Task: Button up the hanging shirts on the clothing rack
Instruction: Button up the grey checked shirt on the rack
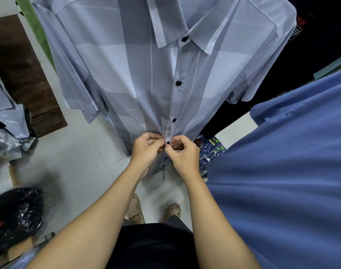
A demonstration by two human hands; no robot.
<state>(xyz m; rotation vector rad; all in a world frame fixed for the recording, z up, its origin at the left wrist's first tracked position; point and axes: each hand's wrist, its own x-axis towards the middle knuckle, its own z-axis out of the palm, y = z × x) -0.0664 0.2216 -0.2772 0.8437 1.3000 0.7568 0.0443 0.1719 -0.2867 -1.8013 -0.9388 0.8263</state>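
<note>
Both hands pinch the grey shirt (pixel 138 78) front — left hand (pixel 146 150) and right hand (pixel 185 154) closed either side of the small black button (pixel 168 142) between their fingertips, the button row running straight up and down.

My left hand (pixel 146 149) and right hand (pixel 182 152) pinch the placket of the grey striped shirt (pixel 146 74) around a dark button (pixel 168 142). Three buttons above it are fastened. A blue shirt (pixel 282 162) hangs right of the striped one.
</note>
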